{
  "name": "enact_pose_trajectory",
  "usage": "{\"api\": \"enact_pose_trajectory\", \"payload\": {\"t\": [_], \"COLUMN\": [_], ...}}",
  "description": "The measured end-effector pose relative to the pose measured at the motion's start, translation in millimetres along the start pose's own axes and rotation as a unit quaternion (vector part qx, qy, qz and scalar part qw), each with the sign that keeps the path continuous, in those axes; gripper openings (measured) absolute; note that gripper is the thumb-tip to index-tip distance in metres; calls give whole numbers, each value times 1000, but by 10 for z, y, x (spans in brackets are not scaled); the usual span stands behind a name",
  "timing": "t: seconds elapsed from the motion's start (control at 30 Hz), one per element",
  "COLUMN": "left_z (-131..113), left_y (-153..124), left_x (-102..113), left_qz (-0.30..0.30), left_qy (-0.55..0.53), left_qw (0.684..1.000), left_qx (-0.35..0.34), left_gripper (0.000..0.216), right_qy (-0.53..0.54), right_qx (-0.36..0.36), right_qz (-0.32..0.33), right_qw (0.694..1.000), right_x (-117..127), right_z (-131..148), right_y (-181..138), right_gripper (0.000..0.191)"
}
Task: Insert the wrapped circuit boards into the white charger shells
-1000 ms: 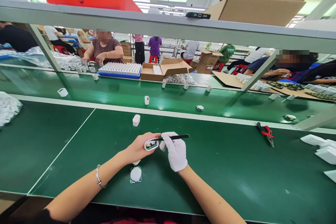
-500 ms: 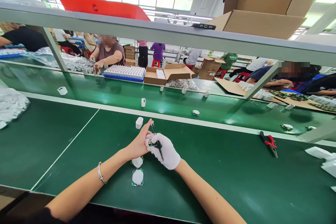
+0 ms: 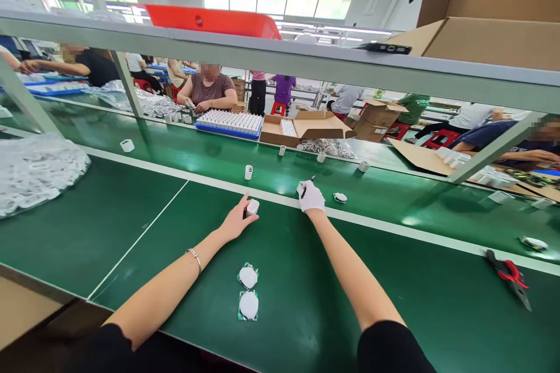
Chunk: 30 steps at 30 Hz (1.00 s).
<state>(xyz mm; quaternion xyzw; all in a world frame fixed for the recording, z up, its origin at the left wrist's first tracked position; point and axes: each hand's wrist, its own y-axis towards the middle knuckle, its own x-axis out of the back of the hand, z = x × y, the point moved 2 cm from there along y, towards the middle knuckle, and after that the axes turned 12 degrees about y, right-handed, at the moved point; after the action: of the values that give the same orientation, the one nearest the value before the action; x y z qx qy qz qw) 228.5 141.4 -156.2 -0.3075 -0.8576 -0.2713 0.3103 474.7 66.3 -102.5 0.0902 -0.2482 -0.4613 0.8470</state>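
My bare left hand [image 3: 235, 220] has its thumb and fingers round a small white plastic housing [image 3: 252, 207] near the white line of the bench. My right hand [image 3: 313, 198], in a white glove, is stretched forward over the line onto the far green strip. In its closed fingers are another white housing [image 3: 301, 187] and dark tweezers [image 3: 313, 178], mostly hidden by the glove. Nearer to me lie two green circuit boards with round white pads, the upper board [image 3: 248, 276] just beyond the lower board [image 3: 249, 306].
Pliers [image 3: 510, 280] with red and black handles lie at right. A bag of white parts [image 3: 39, 175] sits at left. On the far strip stand a white housing [image 3: 248, 172] and a padded board [image 3: 340, 197]. A shelf beam [image 3: 280, 52] crosses above; co-workers sit beyond.
My hands have parted. The right one has carried its housing and tweezers forward and right onto the far strip; the left has reached the housing on the bench. The view has turned left.
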Motion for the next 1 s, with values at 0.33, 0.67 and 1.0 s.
{"api": "enact_pose_trajectory", "payload": {"t": [0.33, 0.67, 1.0], "left_z": [-7, -223, -42], "left_y": [-10, -115, -141], "left_x": [6, 22, -12], "left_qz": [-29, -14, -78], "left_qy": [15, 80, 99], "left_qw": [998, 997, 987], "left_qx": [49, -17, 96], "left_gripper": [66, 8, 64], "right_qy": [79, 190, 159], "right_qx": [122, -2, 21], "right_qz": [335, 275, 281], "right_qw": [931, 942, 946], "right_x": [33, 121, 215], "right_z": [592, 394, 227], "right_y": [-1835, -1844, -1678], "right_gripper": [21, 10, 19]}}
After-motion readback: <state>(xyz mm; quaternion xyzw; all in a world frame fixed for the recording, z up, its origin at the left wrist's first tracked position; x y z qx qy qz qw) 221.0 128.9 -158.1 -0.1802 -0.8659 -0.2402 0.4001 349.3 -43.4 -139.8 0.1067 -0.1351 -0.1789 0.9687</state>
